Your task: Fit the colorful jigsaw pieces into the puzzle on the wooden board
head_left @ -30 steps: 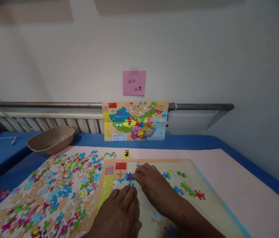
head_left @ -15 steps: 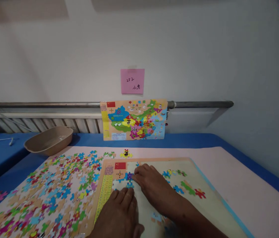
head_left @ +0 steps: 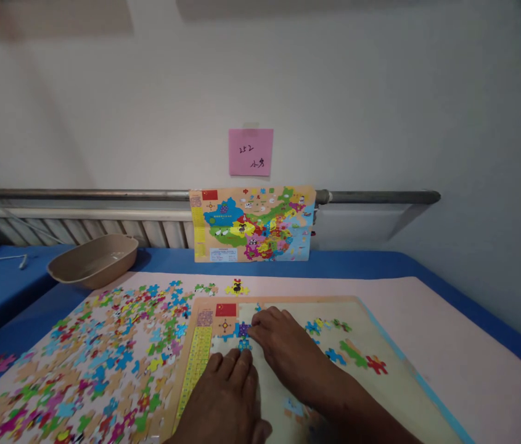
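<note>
We are resting our left hand [head_left: 227, 394] flat, fingers together, on the puzzle board [head_left: 394, 394], which is lying on the pink mat [head_left: 449, 320] covering the tabletop. Our right hand [head_left: 283, 348] is lying palm down just beyond it, its fingertips pressing on a blue puzzle piece [head_left: 243, 331] near the board's upper left corner, below the red flag [head_left: 225, 309]. Neither hand is gripping anything. Loose pieces [head_left: 103, 357] are lying scattered left of the board, and a reference map [head_left: 253, 224] is leaning against the wall.
</note>
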The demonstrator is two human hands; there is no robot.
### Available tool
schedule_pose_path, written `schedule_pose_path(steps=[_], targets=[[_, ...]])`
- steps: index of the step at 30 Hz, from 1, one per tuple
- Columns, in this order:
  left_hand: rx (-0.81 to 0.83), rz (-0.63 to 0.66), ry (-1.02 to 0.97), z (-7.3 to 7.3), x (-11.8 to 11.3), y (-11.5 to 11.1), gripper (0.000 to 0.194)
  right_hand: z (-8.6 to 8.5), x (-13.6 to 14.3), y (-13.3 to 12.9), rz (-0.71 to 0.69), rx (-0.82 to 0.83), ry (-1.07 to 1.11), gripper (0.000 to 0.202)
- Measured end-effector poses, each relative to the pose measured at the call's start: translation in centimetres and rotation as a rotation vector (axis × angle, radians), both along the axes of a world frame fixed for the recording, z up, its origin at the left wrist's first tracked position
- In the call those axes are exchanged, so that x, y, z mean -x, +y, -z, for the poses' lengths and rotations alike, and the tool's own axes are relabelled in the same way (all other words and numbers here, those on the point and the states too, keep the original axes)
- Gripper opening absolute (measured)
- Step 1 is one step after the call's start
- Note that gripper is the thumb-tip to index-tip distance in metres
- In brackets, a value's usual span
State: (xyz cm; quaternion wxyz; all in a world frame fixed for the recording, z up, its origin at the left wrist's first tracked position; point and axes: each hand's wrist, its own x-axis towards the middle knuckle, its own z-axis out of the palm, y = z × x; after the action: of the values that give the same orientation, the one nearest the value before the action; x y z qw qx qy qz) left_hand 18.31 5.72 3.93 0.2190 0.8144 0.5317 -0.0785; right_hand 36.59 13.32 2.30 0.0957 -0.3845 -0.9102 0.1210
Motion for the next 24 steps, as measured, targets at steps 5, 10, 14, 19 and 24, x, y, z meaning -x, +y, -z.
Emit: schedule_pose_path(steps=[5,10,14,19,24], targets=[[-0.009,0.026,0.012,-0.05,0.04,0.1,0.075,0.34,0.28,0.28,-0.02,0.004,0.027,0.027],[-0.05,0.039,0.014,0.04,0.13,0.04,0.073,0.62,0.39,0.4,-0.028,-0.014,-0.001,0.025],[-0.057,0.052,0.031,0.21,0.16,-0.01,0.073,0.43,0.37,0.28,-0.031,-0.022,-0.001,0.024],[-0.055,0.054,0.035,0.41,0.13,-0.02,0.072,0.21,0.32,0.25,-0.03,-0.006,-0.022,0.023],[-0.075,0.039,-0.004,0.08,0.27,-0.02,0.065,0.41,0.26,0.25,-0.029,-0.014,0.008,0.021]])
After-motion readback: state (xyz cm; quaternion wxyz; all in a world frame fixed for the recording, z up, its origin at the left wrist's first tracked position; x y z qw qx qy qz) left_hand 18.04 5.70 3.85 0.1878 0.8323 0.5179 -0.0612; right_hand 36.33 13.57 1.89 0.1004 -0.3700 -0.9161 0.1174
